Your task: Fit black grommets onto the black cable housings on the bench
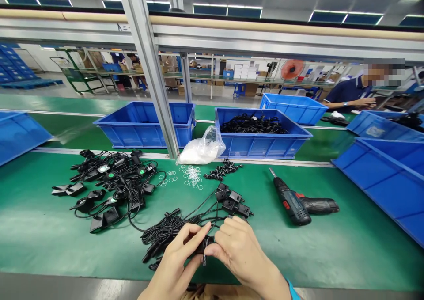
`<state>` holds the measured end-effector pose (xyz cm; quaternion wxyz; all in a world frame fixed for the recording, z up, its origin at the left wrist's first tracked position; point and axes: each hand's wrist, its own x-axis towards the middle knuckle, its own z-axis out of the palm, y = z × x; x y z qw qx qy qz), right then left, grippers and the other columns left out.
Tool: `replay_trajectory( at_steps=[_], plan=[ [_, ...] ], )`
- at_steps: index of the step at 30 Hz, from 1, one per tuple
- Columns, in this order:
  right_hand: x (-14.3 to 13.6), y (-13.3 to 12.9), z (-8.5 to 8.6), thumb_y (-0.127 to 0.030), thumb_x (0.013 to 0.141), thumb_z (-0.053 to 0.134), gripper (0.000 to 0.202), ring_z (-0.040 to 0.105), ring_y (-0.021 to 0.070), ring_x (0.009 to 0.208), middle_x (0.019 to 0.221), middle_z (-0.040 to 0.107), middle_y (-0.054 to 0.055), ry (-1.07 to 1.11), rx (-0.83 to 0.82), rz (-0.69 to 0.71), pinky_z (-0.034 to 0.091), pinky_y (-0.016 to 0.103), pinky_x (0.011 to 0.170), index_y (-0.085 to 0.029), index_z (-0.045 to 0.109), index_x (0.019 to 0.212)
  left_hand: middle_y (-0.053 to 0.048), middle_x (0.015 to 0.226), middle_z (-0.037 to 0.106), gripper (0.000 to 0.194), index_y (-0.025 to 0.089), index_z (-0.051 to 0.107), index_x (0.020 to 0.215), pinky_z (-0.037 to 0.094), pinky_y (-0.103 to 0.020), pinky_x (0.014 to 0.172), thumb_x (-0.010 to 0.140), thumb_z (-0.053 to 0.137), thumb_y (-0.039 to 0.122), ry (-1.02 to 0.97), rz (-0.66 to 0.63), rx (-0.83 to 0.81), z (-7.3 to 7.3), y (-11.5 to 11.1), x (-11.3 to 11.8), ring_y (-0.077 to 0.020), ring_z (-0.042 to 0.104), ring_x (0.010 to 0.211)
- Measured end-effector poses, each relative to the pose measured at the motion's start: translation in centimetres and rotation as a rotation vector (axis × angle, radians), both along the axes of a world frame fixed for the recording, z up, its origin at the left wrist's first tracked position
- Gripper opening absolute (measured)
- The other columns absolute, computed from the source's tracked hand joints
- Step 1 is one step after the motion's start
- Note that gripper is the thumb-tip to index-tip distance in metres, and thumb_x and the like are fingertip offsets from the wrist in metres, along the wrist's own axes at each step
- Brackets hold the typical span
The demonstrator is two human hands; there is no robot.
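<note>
Near the table's front edge, both my hands meet around a small black part (pixel 206 243), mostly hidden by the fingers. A short shiny pin-like end (pixel 204 260) sticks out below my right thumb. My left hand (pixel 179 260) pinches the part from the left. My right hand (pixel 238 252) has its fingers curled and its thumb pressed on it. Just behind lie coiled black cables (pixel 165 229) and several small black housings (pixel 233 198). Farther back are thin clear rings (pixel 192 176) and small black fasteners with round heads (pixel 222 171).
On the right lies a cordless screwdriver (pixel 294 203). A heap of black cabled devices (pixel 115 176) covers the left. Behind stand a clear bag (pixel 203 147), a metal post (pixel 152 70) and blue bins (pixel 261 145). A co-worker (pixel 351 92) sits at far right.
</note>
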<state>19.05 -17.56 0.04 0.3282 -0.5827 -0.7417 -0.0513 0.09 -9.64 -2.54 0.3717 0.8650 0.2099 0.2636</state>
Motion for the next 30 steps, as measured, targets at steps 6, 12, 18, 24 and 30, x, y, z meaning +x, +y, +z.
replay_trajectory(
  at_steps=[6,12,18,24,30],
  plan=[
    [0.9,-1.0,0.4,-0.022,0.102,0.047,0.010,0.053,0.0195,0.088,0.096,0.063,0.005,0.235,-0.171,0.169,0.043,0.033,0.079,-0.020,0.055,0.108,-0.005,0.119,0.058,0.068,0.039,0.044,0.150,0.052,-0.025,0.093,0.092,0.046,0.004,0.002,0.005,-0.044,0.3,0.3,-0.2,-0.0180,0.061,0.108],
    [0.9,-1.2,0.6,-0.016,0.101,0.050,0.007,0.051,0.0199,0.086,0.094,0.061,0.004,0.152,-0.152,0.173,0.042,0.035,0.081,-0.020,0.055,0.103,-0.005,0.120,0.058,0.067,0.040,0.043,0.150,0.051,-0.025,0.096,0.092,0.048,0.005,-0.012,-0.004,-0.034,0.1,0.3,-0.3,-0.0177,0.061,0.109],
    [0.3,-0.8,1.3,-0.023,0.104,0.046,0.020,0.049,0.0193,0.076,0.081,0.061,0.003,-0.033,-0.078,0.121,0.037,0.035,0.071,-0.017,0.058,0.090,-0.006,0.120,0.060,0.067,0.038,0.046,0.149,0.052,-0.025,0.095,0.091,0.049,0.004,0.026,0.025,0.039,-0.5,0.2,-0.5,-0.0184,0.062,0.109],
    [-0.5,0.0,-0.6,-0.039,0.108,0.035,0.045,0.046,0.0164,0.063,0.066,0.057,0.000,-0.045,0.036,0.034,0.031,0.034,0.065,-0.020,0.054,0.073,-0.007,0.118,0.061,0.062,0.035,0.050,0.147,0.052,-0.025,0.094,0.092,0.051,0.007,0.007,0.032,0.068,-0.7,0.2,-0.8,-0.0190,0.063,0.108],
    [-0.2,-0.6,0.3,-0.031,0.105,0.040,0.025,0.051,0.0201,0.079,0.087,0.062,0.004,0.010,-0.090,0.078,0.036,0.034,0.074,-0.018,0.059,0.097,-0.006,0.117,0.063,0.059,0.036,0.051,0.146,0.053,-0.023,0.092,0.092,0.053,0.011,0.001,0.050,0.070,0.0,0.4,-1.1,-0.0182,0.064,0.106]
  ],
)
